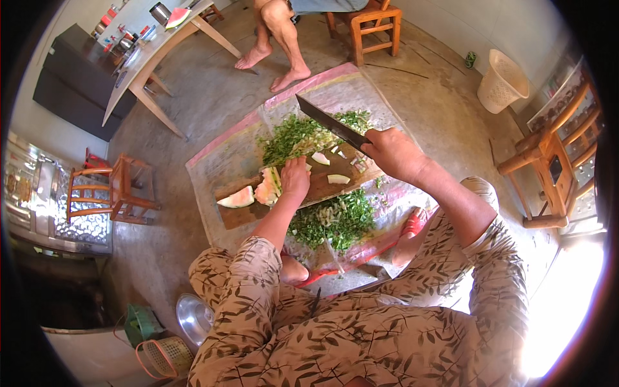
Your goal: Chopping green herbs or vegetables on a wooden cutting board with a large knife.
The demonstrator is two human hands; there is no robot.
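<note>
My right hand [394, 154] grips the handle of a long, dark-bladed knife [329, 121], its blade raised above the wooden board [321, 187] and pointing to the upper left. Fingers curled down, my left hand [296, 178] holds a piece of watermelon rind [308, 167] against the board; the hand hides most of it. Just left of that hand stand rind slices with pink flesh [269, 186], and farther left lies a watermelon wedge [237, 197]. Several cut rind pieces [338, 179] lie under the knife side. Chopped greens [290, 138] cover the board's far side.
Another heap of chopped greens [333, 220] lies on the plastic sheet [208, 193] near my feet. Beyond the sheet are a seated person's bare feet [290, 79]. Wooden chairs [121, 188] stand around, with a table [159, 43] at upper left and a metal basin [191, 312] beside me.
</note>
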